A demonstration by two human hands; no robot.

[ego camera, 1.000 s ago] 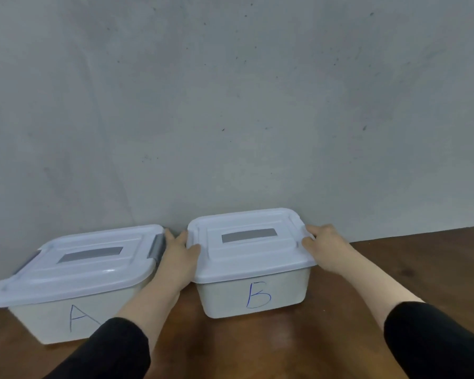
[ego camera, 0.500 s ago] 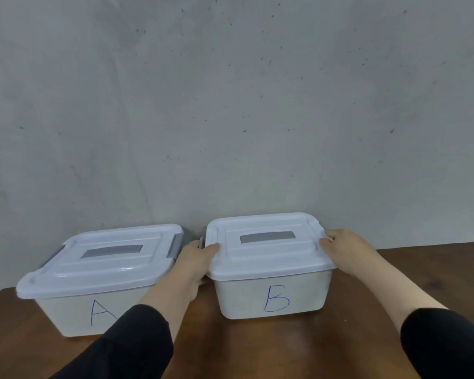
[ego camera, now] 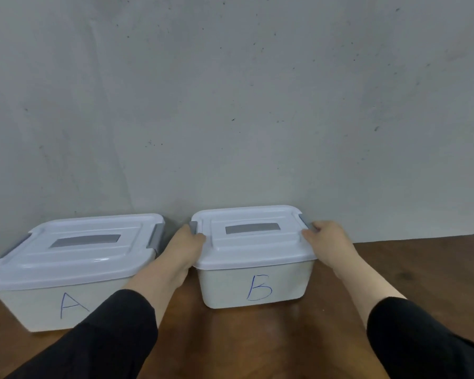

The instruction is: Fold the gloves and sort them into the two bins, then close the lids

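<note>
Bin B (ego camera: 255, 288) — between both hands

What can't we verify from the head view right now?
- Gloves: none visible; the lid of bin A and the lid of bin B cover the opaque white bins.
- Bin B side clips: latched or not is unclear; the left hand and right hand cover them.
- Bin A: its left end is cut off by the frame edge.

Both forearms are bare below black long sleeves (ego camera: 115, 326) pushed up.
</note>
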